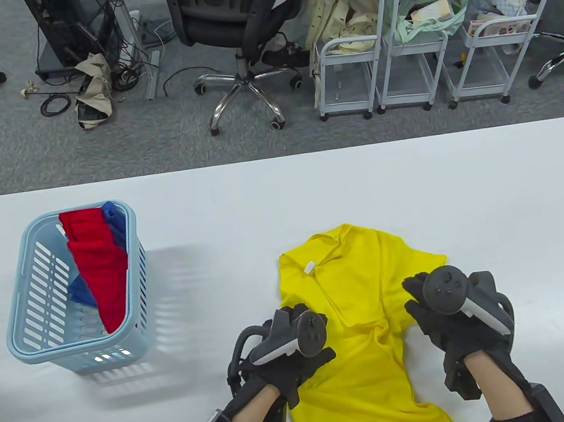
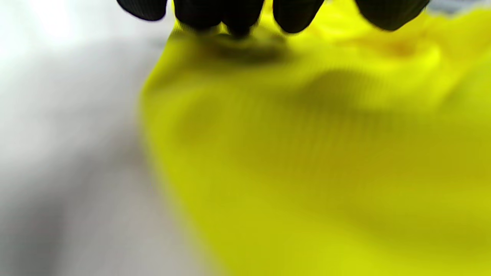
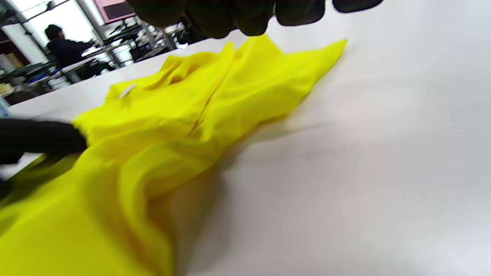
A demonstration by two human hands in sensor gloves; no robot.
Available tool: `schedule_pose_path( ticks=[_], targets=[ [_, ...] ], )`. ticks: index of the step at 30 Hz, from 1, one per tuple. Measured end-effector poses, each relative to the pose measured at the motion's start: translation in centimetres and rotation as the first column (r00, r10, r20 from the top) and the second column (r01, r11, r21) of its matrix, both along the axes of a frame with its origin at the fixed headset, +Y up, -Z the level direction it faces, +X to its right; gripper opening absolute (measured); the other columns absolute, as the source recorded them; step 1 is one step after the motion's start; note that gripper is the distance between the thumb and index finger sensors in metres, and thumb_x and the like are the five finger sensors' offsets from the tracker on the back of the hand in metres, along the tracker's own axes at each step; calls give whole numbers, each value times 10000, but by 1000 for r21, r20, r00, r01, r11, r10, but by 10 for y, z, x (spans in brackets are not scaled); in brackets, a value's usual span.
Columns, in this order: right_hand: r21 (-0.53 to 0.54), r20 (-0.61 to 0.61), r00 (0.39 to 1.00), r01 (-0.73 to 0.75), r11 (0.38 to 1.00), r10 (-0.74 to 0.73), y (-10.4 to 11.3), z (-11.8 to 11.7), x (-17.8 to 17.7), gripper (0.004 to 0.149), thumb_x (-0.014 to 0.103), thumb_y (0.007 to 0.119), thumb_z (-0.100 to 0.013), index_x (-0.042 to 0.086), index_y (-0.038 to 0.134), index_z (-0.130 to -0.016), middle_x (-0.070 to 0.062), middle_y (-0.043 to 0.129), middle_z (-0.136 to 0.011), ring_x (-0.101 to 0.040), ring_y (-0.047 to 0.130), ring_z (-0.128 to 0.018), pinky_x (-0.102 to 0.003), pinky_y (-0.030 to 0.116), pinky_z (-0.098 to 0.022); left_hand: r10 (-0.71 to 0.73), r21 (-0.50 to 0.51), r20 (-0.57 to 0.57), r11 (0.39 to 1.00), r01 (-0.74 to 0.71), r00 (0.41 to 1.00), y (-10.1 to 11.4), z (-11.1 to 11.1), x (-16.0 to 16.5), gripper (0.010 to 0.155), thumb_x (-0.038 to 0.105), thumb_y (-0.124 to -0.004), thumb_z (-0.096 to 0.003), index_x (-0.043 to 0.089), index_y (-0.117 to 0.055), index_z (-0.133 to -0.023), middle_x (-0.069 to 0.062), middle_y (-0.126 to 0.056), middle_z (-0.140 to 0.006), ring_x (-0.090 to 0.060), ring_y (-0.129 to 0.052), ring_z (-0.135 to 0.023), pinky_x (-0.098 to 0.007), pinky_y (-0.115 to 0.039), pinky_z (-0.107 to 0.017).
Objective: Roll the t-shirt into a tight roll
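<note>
T-shirt (image 1: 364, 316) unrolled | left hand (image 1: 289, 350), right hand (image 1: 456, 316) grips unclear | right wrist: seated person (image 3: 65, 50)

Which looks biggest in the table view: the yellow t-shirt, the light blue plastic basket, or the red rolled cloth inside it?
1. Yellow t-shirt, though the gloved hands hide part of it.
2. Light blue plastic basket.
3. Red rolled cloth.
</note>
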State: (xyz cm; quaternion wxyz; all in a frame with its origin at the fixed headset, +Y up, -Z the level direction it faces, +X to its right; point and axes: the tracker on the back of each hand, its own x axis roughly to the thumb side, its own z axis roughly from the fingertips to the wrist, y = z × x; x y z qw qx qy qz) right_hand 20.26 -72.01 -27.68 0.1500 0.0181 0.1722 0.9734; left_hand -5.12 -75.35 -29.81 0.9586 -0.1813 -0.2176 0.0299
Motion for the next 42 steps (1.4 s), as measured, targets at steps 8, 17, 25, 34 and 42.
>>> schedule_pose_path(
  ticks=[8,17,25,34,42],
  targets=[
    [-112,54,998,-29,993,35,-38,-15,14,569,368,588,-610,195,508,-1146,-120,427,-1194,-399,380,-1131,-594,460,-746,-208,85,143,977,198,968,-12,-24,93,639,513,-708,-548,392,-469,-1129,-59,-473,-1253,-344,-567,-1129,-614,-502,-798],
    [-126,318,948,6,992,35,-41,-21,77,566,367,606,-615,207,502,-1149,-96,382,-1208,-388,312,-1148,-606,409,-755,-516,433,-186,721,541,836,42,-73,28,389,407,-680,-563,377,-712,-950,34,-689,-1150,-292,-659,-1109,-633,-489,-800],
    [-35,293,953,-66,997,73,-17,-14,63,584,354,603,-614,193,456,-1155,-128,317,-1213,-433,286,-1136,-615,380,-744,-402,243,-370,828,505,838,61,-41,-34,691,582,-563,-579,296,-407,-1189,-151,-318,-1289,-452,-411,-1152,-641,-451,-798],
    [-122,58,988,-138,983,145,-37,-7,16,631,452,746,-542,265,563,-1115,-61,497,-1188,-355,455,-1132,-583,491,-734,-348,-102,137,926,362,928,-20,-5,61,786,657,-481,-558,349,-96,-1170,-109,-90,-1277,-434,-197,-1165,-652,-349,-810],
    [-159,299,954,15,987,33,-50,-28,74,696,438,723,-589,258,377,-1166,-34,249,-1226,-324,196,-1165,-596,320,-771,-398,-73,-9,915,396,918,-24,-16,-59,779,671,-383,-520,352,-38,-1142,-125,-11,-1249,-443,-88,-1131,-653,-304,-807]
  ],
)
